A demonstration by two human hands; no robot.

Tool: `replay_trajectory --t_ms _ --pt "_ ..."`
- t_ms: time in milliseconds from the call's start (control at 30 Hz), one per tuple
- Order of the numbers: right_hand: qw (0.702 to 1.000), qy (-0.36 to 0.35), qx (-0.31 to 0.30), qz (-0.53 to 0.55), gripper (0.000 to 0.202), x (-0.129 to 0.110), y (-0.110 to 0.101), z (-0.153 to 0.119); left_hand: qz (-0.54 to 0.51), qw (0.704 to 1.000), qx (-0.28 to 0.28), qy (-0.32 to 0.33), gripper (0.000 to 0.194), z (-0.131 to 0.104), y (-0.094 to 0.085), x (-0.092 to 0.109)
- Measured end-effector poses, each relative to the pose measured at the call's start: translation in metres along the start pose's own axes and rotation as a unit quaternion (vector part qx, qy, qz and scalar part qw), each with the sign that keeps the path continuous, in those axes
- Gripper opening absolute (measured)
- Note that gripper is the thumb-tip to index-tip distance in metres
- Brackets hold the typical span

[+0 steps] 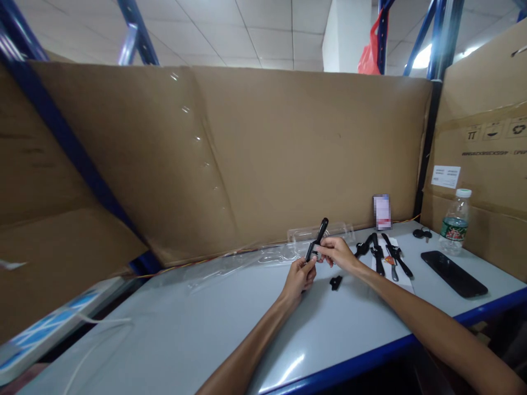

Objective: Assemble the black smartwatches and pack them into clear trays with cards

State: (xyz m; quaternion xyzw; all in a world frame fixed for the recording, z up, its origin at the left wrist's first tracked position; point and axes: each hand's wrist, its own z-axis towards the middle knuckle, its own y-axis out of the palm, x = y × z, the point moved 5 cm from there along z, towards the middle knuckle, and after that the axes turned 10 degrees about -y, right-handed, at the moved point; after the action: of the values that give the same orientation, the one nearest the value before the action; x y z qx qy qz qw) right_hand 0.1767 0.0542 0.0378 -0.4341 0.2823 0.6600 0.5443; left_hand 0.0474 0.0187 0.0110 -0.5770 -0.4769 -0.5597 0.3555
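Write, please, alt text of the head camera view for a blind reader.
Left hand and right hand hold a slim black tool over a pale table. To the right are more black tools, white paper, a dark phone and a bottle.

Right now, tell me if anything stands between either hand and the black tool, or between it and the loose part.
Nothing visible separates the left hand or right hand from the black tool; both hold it. Towards the loose part, only the right hand's fingers seem in between.
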Motion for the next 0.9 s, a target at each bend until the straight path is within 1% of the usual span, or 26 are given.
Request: replay_trajectory --t_ms 167,433,533,633,767,833,900 --pt "1.000 0.000 -0.008 -0.010 0.039 -0.002 0.003 -0.001 -0.011 1.000 -0.015 -0.008 0.051 0.000 0.003 -0.001" --pt "1.000 0.006 -0.009 -0.010 0.037 0.001 0.002 0.000 -0.016 0.999 -0.048 -0.012 0.047 0.000 0.005 0.001" --pt "1.000 0.009 -0.012 -0.016 0.037 0.002 0.000 0.000 -0.013 0.999 -0.035 -0.007 0.046 0.000 0.004 0.001" --pt "1.000 0.009 -0.019 -0.018 0.036 0.002 0.001 -0.001 -0.001 1.000 -0.007 -0.007 0.047 0.000 0.001 0.001" --pt "0.999 0.017 -0.015 -0.023 0.034 0.005 0.003 -0.001 0.017 1.000 0.006 0.017 0.046 0.000 0.003 0.004" --pt "0.998 0.040 -0.017 -0.039 0.031 0.006 0.000 -0.001 0.016 1.000 0.010 0.025 0.046 0.001 0.003 0.003" --pt "0.994 0.058 -0.018 -0.095 0.028 0.003 -0.010 0.000 0.003 0.999 0.029 0.022 0.047 0.002 0.000 0.002"
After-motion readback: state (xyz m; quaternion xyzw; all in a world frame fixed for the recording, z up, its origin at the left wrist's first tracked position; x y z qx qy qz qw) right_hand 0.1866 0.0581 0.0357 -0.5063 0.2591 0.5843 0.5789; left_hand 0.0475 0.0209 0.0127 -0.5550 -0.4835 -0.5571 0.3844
